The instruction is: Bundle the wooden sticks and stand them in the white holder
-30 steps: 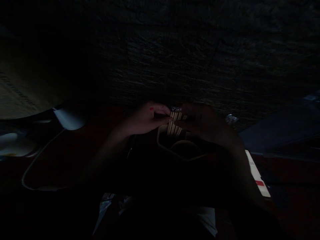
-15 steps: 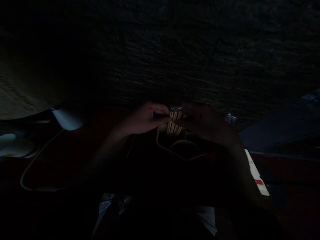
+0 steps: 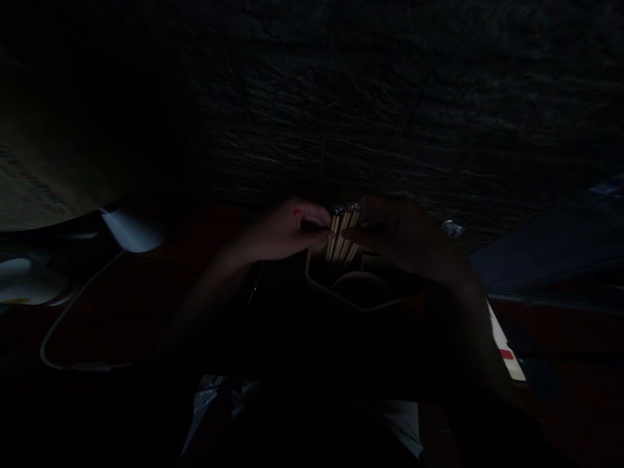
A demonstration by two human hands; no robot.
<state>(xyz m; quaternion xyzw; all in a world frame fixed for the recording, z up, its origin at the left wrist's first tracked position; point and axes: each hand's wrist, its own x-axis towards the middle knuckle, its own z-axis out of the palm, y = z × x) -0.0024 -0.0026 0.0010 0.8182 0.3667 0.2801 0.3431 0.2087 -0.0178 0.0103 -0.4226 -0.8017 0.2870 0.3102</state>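
Observation:
A bundle of thin, pale wooden sticks [image 3: 342, 239] stands between my two hands, its lower ends inside a dark box [image 3: 336, 296] with a lighter rim. Shiny clear plastic [image 3: 346, 208] shows at the top of the sticks. My left hand [image 3: 301, 231], with a red mark near the thumb, grips the bundle from the left, thumb in front. From the right, my right hand [image 3: 385, 234] closes on it with the thumb across the sticks. A round shape sits within the box. Deep shadow hides most of the fingers.
Beyond the hands rises a dark, rough, brick-patterned surface [image 3: 312, 117]. To the left are a white cone-shaped object [image 3: 134, 232] and a pale cable [image 3: 58, 325]. At right lies a bright flat panel with a red patch [image 3: 507, 354], partly behind my forearm.
My right hand has shifted slightly, its thumb a little farther right on the sticks. My right forearm now covers more of the bright panel. The left hand has barely moved.

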